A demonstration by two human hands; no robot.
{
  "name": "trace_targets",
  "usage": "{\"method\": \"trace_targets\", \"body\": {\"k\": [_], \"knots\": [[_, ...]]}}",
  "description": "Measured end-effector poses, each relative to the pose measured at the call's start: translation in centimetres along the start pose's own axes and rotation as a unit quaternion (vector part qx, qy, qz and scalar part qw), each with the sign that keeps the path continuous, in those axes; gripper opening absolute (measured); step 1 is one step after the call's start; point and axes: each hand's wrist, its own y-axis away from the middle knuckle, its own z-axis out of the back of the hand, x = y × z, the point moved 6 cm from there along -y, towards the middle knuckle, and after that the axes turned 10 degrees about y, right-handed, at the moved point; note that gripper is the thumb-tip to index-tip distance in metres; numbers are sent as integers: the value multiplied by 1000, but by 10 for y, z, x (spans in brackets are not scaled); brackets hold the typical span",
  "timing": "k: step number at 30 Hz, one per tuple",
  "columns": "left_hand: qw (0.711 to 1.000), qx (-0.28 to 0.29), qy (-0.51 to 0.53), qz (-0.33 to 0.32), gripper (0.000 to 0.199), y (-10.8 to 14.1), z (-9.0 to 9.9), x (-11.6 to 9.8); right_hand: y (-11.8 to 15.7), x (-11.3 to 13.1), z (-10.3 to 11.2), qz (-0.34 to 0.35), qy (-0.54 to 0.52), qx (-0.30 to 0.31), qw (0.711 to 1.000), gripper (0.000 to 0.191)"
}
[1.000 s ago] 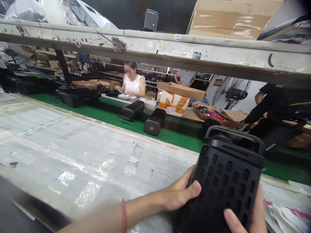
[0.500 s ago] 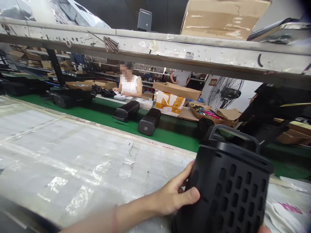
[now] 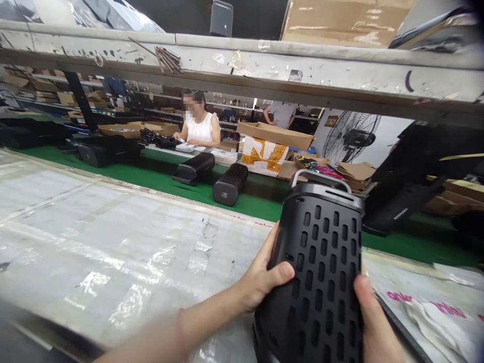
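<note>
Here's a black casing (image 3: 323,272), smooth, round-cornered and punched with staggered rows of oblong slots under a looped handle (image 3: 321,176), held at the right of the pale, shiny worktop (image 3: 132,242). The left hand (image 3: 260,275) curls half-open around one flank, thumb on the casing, while the right hand (image 3: 376,317) clasps the other; the long axis runs away from the wearer, handle end toward the green strip (image 3: 264,201).
</note>
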Motion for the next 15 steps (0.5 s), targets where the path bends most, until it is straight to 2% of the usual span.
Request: {"method": "trace_targets", "body": {"k": [3, 7, 9, 12, 15], "knots": [[1000, 16, 15, 0, 107, -2, 2, -2, -3, 1, -9, -109, -144, 9, 984, 62], [999, 15, 28, -14, 88, 0, -4, -10, -10, 4, -9, -117, -152, 23, 981, 64], [999, 9, 41, -17, 78, -1, -6, -12, -14, 0, -6, -109, -124, 21, 986, 65], [998, -13, 32, -49, 75, -4, -3, -17, -14, -4, -4, -85, -2, 23, 996, 71], [996, -41, -2, -78, 78, -8, 4, -24, -3, 4, -11, -62, 117, 59, 989, 106]]}}
